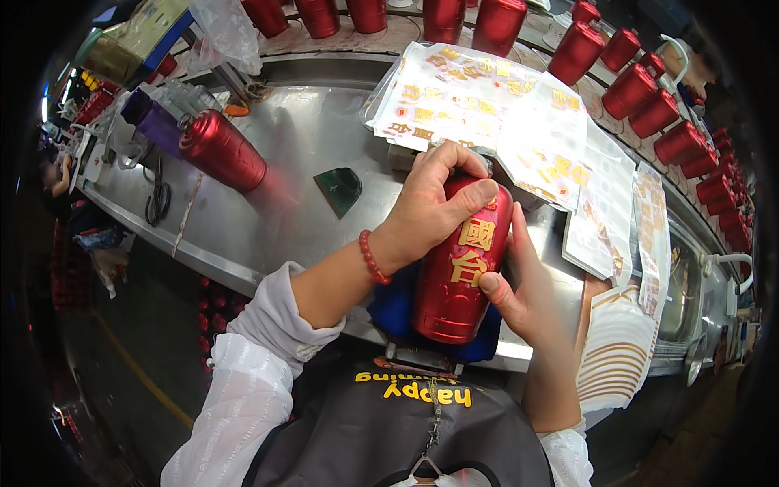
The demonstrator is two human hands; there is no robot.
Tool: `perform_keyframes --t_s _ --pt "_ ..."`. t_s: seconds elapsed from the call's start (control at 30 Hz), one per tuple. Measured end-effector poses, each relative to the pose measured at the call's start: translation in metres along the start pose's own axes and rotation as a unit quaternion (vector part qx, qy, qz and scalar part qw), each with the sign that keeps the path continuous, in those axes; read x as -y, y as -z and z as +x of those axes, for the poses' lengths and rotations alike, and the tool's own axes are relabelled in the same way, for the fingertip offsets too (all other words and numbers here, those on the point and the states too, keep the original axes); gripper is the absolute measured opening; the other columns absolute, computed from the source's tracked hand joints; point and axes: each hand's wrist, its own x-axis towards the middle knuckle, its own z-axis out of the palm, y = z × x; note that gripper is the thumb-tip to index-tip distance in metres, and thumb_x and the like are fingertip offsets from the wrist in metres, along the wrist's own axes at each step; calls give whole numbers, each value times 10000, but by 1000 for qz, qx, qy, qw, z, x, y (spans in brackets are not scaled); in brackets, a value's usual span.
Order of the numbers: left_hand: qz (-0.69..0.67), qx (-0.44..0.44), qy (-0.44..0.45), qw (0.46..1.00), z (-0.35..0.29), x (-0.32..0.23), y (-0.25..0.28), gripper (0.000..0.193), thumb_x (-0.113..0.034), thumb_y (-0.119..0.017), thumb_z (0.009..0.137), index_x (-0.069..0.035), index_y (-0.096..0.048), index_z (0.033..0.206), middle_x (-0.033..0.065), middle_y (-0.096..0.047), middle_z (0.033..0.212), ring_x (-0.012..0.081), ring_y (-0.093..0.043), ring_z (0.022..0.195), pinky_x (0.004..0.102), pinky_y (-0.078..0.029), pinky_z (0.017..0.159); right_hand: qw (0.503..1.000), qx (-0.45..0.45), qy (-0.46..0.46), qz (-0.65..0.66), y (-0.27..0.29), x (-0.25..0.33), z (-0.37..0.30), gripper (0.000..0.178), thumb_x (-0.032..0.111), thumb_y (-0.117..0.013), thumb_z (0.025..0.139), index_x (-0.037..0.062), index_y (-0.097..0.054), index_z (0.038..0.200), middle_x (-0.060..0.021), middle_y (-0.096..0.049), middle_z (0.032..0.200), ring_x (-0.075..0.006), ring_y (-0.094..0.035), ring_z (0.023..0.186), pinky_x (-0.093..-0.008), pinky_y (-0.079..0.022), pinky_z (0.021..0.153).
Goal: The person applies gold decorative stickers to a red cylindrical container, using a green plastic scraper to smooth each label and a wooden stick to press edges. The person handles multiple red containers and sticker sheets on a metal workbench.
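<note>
The left hand [434, 207] grips a red bottle [442, 300] near its far, neck end, while the right hand [523, 304] sets a thumb beside its lower gold character [468, 269]. On the metal tabletop [284, 114], another red bottle [223, 152] and a dark green piece [338, 191] sit left; sheets of gold characters [487, 101] lie far and right.

I'm on the left fisheye of the head-worn pair: looking steeply down and forward, very wide. Nearest, at bottom edge: black apron [349, 438] with yellow lettering. Shiny red cylindrical bottle [461, 264] close, right of centre. Grey metal worktop [284, 122] runs out beyond, straight edges bowing.
</note>
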Motion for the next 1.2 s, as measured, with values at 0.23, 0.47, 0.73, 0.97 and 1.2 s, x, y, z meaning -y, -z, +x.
perform_keyframes --t_s 0.23,0.47,0.73,0.97,1.2 --pt "-184 -28 -10 983 -14 2 -3 386 -362 -415 1091 -24 -515 1248 78 -588 1202 118 -581 1088 276 -479 963 939 -45 140 -309 9 23 14 673 466 -580 985 75 -428 1512 -224 -420 1506 -357 -447 1340 -434 -360 1123" --pt "-209 -13 -11 978 -18 11 -4 380 -333 -424 1090 -22 -466 1304 103 -582 1254 138 -584 1141 297 -481 991 920 -75 169 -346 4 24 19 501 286 -696 904 137 -614 1375 -216 -433 1473 -394 -474 1266 -462 -410 1069" --pt "-205 -10 -11 979 -21 12 -4 387 -299 -473 1075 -16 -437 1337 116 -569 1278 147 -579 1153 302 -474 1003 924 -77 160 -338 4 27 21 478 296 -674 932 99 -617 1365 -244 -474 1416 -413 -493 1242 -473 -427 1045" --pt "-179 -15 2 984 -27 17 -3 430 -270 -511 1062 -14 -402 1390 120 -521 1345 151 -546 1205 301 -455 1028 942 -70 121 -305 6 19 11 578 305 -621 974 64 -475 1479 -192 -438 1480 -347 -462 1342 -424 -388 1126" --pt "-131 4 -9 991 -42 18 -4 639 -326 -573 1030 -30 -273 1511 133 -462 1417 178 -499 1278 326 -410 1083 992 -62 60 -97 -2 5 5 780 435 -597 997 -108 -329 1489 -279 -446 1457 -347 -475 1346 -399 -387 1110"
